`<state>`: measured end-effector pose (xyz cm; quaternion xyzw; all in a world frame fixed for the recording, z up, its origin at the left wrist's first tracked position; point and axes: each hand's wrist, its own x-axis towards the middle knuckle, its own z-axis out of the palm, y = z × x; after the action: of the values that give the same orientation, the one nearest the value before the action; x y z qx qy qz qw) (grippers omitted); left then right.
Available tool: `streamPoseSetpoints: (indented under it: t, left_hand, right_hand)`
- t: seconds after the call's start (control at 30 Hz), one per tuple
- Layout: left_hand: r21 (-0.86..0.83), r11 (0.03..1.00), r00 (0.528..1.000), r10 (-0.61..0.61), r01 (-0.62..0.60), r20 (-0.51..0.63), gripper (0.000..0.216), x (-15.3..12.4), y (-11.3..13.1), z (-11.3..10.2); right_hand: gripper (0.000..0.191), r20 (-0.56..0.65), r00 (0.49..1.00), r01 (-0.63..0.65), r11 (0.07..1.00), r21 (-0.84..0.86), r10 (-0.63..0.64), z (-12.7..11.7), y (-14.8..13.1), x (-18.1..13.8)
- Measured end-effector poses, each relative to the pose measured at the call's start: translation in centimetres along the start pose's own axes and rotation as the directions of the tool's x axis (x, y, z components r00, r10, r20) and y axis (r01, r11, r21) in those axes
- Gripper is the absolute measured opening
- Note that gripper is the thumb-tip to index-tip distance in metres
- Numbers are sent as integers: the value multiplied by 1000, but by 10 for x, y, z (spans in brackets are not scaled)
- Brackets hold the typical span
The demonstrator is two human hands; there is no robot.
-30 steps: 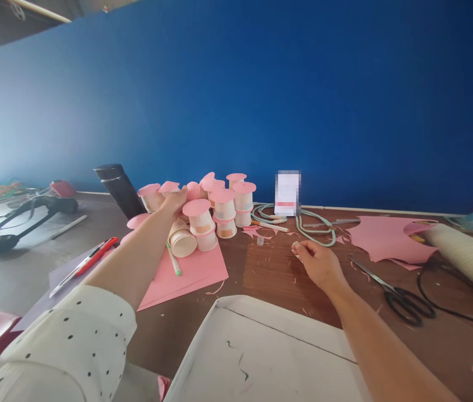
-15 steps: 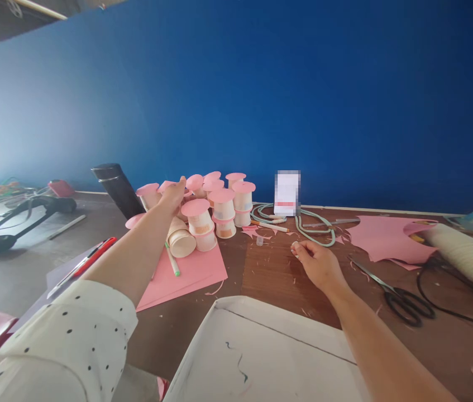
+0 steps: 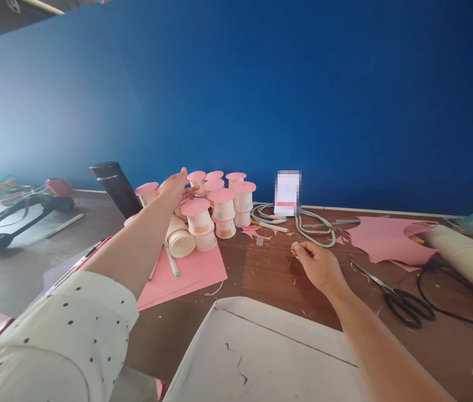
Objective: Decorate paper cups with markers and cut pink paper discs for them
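Note:
My left hand reaches to the back of a group of paper cups topped with pink paper discs. Its thumb points up and its fingers are stretched apart beside a rear cup with a pink disc; whether they touch is unclear. My left forearm hides part of the group. My right hand rests over the brown table, thumb and fingertips pinched together on a small whitish bit too small to name. A stack of plain paper cups lies on its side near a green-tipped marker.
Pink paper sheets lie under the cups. A phone stands against the blue wall, with a pale cable around it. Scissors, cut pink paper and a cord roll lie right. A black bottle stands left.
My left hand's fingers have spread near the rear cups. The rear cup's pink disc now sits slightly higher and flatter. My right hand has stayed in place.

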<state>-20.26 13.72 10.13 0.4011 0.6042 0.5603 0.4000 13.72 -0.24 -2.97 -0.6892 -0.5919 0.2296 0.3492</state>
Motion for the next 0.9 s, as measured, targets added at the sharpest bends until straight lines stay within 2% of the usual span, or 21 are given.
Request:
streamPoseSetpoints:
  t: [0.37, 0.53, 0.73, 0.9]
  left_hand:
    - [-46, 998, 999, 35, -35, 0, 42, 15, -1, 2]
    - [-5, 1000, 999, 29, -29, -14, 48, 21, -5, 0]
    - [-11, 1000, 1000, 27, -27, -9, 53, 15, -6, -1]
    - [5, 995, 994, 99, -99, -50, 39, 12, 0, -6]
  right_hand:
    - [31, 9, 1000, -16, 999, -40, 17, -2, -6, -3]
    - [30, 12, 1000, -14, 999, -37, 15, -2, -7, -2]
    - [30, 16, 1000, -17, 1000, -26, 17, 0, -4, -1]
    - [30, 15, 1000, 2, 1000, -18, -2, 0, -3, -1]
